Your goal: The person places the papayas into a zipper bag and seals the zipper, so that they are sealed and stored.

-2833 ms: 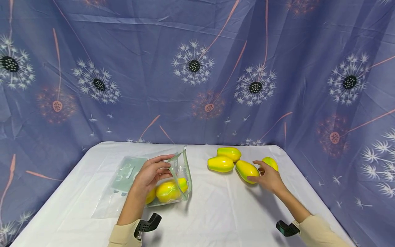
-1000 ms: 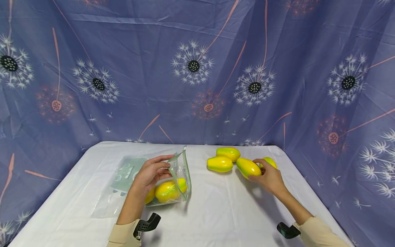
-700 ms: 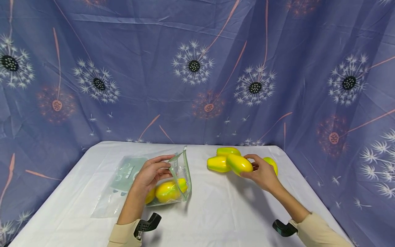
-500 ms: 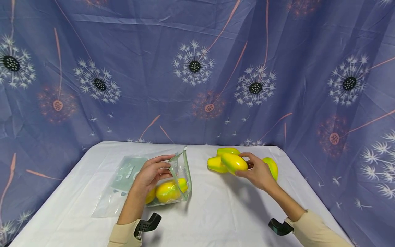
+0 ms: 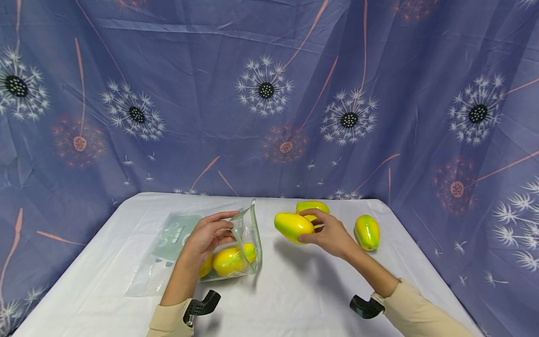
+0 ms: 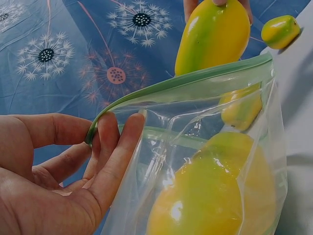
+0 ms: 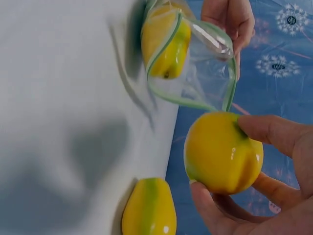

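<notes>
My left hand [image 5: 208,234] pinches the green zip edge of a clear zip-top bag [image 6: 190,78] and its mouth gapes toward the right. Yellow-green papayas [image 5: 229,261] lie inside the bag on the table. With fingers and thumb around one end, my right hand [image 5: 330,234] holds another papaya [image 5: 291,225] above the table, its free end pointing at the bag. In the right wrist view, this held papaya [image 7: 222,152] is apart from the bag's mouth. The right hand partly hides the papayas behind it.
Behind the right hand lies a papaya [image 5: 312,206], and another papaya [image 5: 367,232] lies to its right. The bag's flat left part, with a green print [image 5: 177,236], spreads over the white tablecloth [image 5: 294,299]. A blue patterned curtain [image 5: 202,107] hangs behind.
The right hand has taken hold of a papaya at the right, lifted it and carried it left toward the bag. The left hand and bag have stayed in place.
</notes>
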The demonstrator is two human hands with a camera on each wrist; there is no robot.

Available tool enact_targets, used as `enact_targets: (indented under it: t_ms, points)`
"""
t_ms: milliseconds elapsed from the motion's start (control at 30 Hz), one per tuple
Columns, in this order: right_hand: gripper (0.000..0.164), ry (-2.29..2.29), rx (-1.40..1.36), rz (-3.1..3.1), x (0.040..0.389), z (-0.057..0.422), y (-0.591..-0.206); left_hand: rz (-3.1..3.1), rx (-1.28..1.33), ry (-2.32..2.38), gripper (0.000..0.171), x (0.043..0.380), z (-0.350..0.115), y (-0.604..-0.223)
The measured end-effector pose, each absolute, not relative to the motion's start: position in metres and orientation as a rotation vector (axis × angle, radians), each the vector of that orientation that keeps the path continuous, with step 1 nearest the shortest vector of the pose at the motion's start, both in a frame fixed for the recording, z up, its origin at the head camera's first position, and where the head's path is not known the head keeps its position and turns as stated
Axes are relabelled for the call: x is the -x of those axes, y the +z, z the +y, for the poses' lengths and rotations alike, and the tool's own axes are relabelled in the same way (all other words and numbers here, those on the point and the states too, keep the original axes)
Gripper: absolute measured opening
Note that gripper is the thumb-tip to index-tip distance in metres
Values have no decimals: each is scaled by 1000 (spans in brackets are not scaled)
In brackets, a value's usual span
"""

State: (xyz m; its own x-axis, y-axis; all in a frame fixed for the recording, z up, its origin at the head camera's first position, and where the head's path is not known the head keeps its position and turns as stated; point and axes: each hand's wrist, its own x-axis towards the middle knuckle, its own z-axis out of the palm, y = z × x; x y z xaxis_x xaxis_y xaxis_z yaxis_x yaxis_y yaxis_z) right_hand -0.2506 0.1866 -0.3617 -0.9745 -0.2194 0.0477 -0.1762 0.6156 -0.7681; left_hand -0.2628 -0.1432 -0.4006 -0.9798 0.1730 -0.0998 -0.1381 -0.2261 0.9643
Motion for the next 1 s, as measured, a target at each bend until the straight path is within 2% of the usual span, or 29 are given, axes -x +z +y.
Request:
enact_targets:
  t_ms: [500, 1000]
  points:
    - [55, -1381, 352, 2520, 252, 161, -371, 1827, -62, 2305, 47, 263, -144, -401]
    - [52, -1390, 462, 2396, 257, 151, -384, 1817, -91, 2303, 48, 261, -144, -400]
